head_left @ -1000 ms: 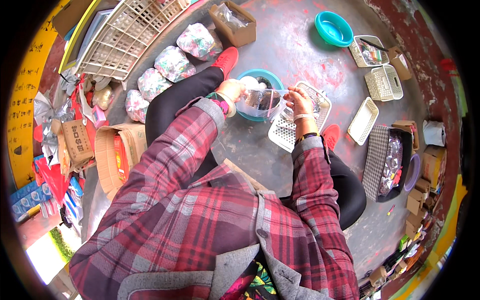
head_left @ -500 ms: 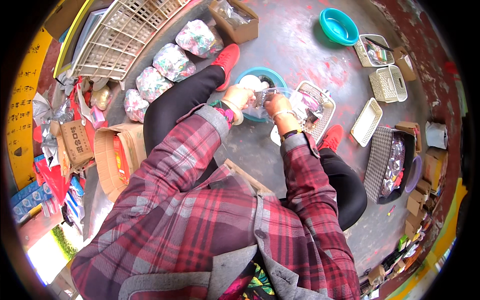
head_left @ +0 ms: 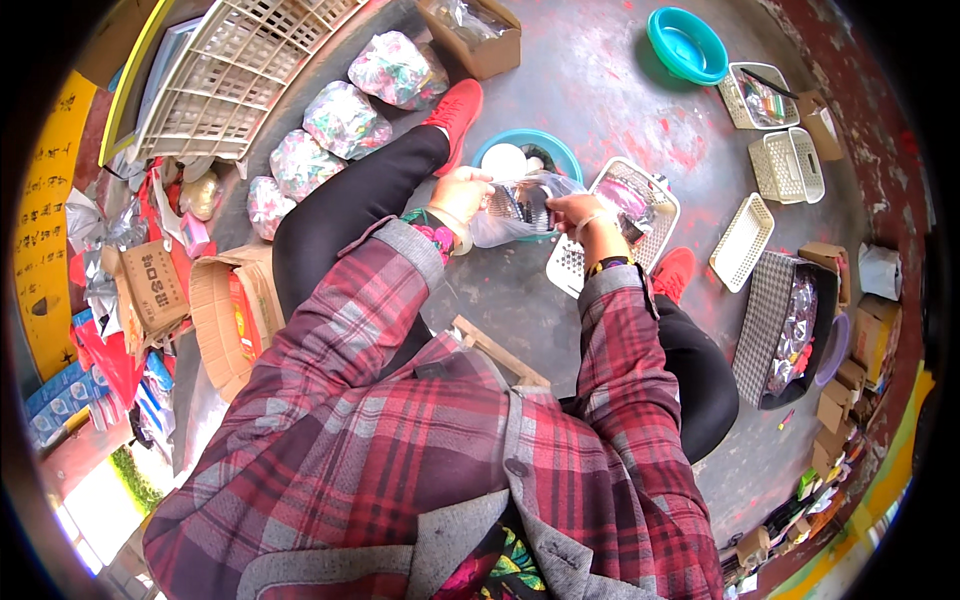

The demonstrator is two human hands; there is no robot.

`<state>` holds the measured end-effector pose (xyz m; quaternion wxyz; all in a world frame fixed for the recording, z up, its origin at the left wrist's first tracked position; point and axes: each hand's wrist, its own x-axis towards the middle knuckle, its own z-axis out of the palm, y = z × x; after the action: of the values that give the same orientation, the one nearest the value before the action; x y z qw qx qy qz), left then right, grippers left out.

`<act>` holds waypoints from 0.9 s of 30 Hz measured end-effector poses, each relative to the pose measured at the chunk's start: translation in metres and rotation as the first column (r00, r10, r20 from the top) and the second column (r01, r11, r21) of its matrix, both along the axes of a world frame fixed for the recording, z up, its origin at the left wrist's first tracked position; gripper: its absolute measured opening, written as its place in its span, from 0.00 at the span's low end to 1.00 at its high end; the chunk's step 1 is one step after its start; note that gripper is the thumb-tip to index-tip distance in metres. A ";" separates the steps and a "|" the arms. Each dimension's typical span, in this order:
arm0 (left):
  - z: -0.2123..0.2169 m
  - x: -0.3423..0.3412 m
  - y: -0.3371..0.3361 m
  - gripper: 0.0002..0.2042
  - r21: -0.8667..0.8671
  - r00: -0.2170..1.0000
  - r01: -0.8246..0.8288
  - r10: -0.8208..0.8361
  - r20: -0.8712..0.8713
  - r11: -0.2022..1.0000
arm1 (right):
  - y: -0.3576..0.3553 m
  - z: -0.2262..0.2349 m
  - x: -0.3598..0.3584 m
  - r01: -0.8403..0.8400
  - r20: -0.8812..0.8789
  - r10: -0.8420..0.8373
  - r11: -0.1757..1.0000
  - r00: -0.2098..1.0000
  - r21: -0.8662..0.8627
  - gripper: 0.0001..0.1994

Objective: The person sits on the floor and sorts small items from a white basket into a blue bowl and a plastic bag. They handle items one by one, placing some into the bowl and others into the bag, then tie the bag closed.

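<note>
A clear plastic bag [head_left: 492, 232] with dark, toothed pieces [head_left: 532, 203] showing inside is stretched between my hands in front of me. My left hand [head_left: 462, 194] pinches its left side, and my right hand [head_left: 580, 212] is closed on its right edge. Partly beneath the bag stands a blue basin [head_left: 570, 160], which has a white round object [head_left: 504, 161] and something dark in it. To the right of the bag, a white basket [head_left: 672, 212] contains packaged pinkish and dark items.
Filled clear bags [head_left: 345, 120] line the left, near an open cardboard box [head_left: 215, 320]. Another carton [head_left: 490, 55] stands at the far side. Teal basins [head_left: 720, 60], white baskets [head_left: 742, 240] and a checked box [head_left: 765, 310] sit to the right. A wooden edge [head_left: 500, 352] is close to me.
My hands have moved apart, the right one shifting right and slightly nearer. The bag is now spread wider between them, and the dark pieces show inside it.
</note>
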<state>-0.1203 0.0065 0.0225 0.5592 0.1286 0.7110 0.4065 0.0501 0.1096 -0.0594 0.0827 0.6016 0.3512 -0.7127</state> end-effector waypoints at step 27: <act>-0.025 -0.001 -0.005 0.07 0.067 0.999 -0.037 0.039 -0.029 0.997 | -0.069 -0.015 -0.071 0.092 -0.103 -0.074 0.977 0.992 0.192 0.10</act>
<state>-0.1210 0.0018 -0.0026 0.5358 0.1396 0.7080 0.4383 -0.0213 0.0402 -0.0744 -0.0238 0.5863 0.3979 -0.7052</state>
